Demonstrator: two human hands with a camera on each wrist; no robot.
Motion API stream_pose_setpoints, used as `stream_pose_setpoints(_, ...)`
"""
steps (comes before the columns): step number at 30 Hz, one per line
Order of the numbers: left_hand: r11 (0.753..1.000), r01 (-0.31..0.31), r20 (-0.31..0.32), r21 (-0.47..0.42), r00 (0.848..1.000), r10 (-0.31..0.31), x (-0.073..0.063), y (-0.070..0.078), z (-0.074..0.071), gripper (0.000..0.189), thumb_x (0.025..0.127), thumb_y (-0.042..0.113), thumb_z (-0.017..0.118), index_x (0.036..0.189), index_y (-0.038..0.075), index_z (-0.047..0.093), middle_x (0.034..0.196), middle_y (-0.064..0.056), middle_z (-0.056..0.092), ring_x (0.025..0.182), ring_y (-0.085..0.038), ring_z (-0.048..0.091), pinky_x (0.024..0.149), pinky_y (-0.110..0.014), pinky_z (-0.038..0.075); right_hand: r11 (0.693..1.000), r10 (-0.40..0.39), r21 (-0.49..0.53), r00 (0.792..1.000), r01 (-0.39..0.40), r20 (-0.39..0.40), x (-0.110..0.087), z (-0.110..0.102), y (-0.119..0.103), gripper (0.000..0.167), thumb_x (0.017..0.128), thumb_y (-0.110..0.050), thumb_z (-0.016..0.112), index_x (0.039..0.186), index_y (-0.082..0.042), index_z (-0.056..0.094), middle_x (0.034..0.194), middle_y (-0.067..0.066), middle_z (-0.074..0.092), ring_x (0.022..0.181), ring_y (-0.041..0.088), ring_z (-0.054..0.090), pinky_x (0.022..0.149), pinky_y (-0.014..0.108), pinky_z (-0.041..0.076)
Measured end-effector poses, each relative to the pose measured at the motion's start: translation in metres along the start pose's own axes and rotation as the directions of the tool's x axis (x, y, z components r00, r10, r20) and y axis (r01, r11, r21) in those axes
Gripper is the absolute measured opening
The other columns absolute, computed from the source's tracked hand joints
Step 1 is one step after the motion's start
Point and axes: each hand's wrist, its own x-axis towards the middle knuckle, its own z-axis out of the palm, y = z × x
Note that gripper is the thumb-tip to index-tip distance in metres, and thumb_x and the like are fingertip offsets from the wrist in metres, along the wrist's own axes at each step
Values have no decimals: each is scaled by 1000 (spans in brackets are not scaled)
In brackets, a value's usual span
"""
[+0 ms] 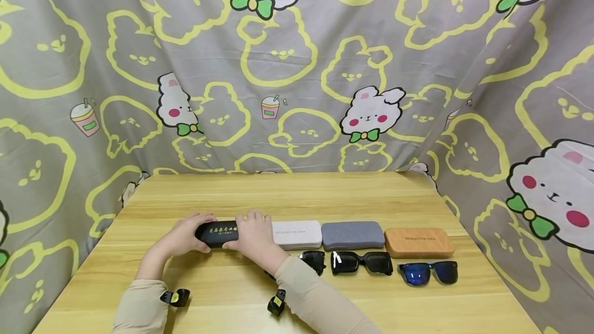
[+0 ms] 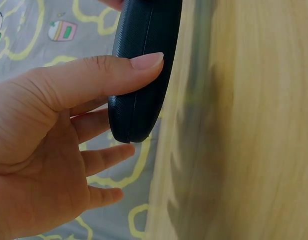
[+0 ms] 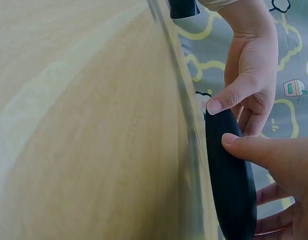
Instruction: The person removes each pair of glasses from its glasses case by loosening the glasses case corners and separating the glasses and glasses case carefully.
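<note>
A black glasses case (image 1: 221, 234) with gold lettering lies between both hands, its lid down; in the left wrist view a seam runs along its side. My left hand (image 1: 185, 235) grips its left end, thumb on the near side and fingers behind. Around the right part of the same case, my right hand (image 1: 255, 236) has its thumb in front and fingers over the back. In the right wrist view both thumbs press the near side of the case (image 3: 228, 185). The right hand covers its right end in the head view.
In a row to the right stand a white case (image 1: 297, 235), a grey-blue case (image 1: 353, 235) and an orange-brown case (image 1: 419, 241). Before them lie sunglasses (image 1: 315, 262) partly behind the right sleeve, black sunglasses (image 1: 381, 262) and blue-lensed sunglasses (image 1: 416, 274). A patterned curtain (image 1: 297, 66) hangs behind the table.
</note>
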Motion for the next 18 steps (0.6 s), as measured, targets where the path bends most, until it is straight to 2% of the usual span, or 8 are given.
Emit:
stream_pose_setpoints(6,1000,0,7,19,1000,0,1,-2,5,71,63,17,88,127,6,60,141,-25,52,133,-58,36,102,-73,29,1000,4,1,1000,-4,8,0,5,-1,76,70,-79,63,126,-28,60,119,1,63,114,19,56,92,41,45)
stream_pose_setpoints(8,1000,8,10,11,1000,-8,2,-3,7,70,62,16,88,126,7,61,140,-25,52,133,-58,36,102,-73,30,1000,2,1,1000,-2,7,-1,6,-1,75,69,-79,63,124,-28,62,116,1,63,111,18,56,90,40,45)
stream_pose_setpoints(12,1000,18,13,5,1000,-18,1,-3,10,67,61,15,89,122,9,62,138,-26,54,128,-54,44,100,-70,35,1000,-1,3,1000,1,3,-2,8,-1,73,69,-79,64,120,-27,63,112,1,63,107,17,55,84,38,44)
stream_pose_setpoints(18,1000,21,19,13,1000,-21,2,-3,12,65,61,17,90,120,11,63,139,-25,53,126,-50,47,99,-70,34,1000,4,4,1000,-4,21,-4,8,-2,72,71,-78,63,121,-27,62,113,2,62,108,18,55,87,39,44)
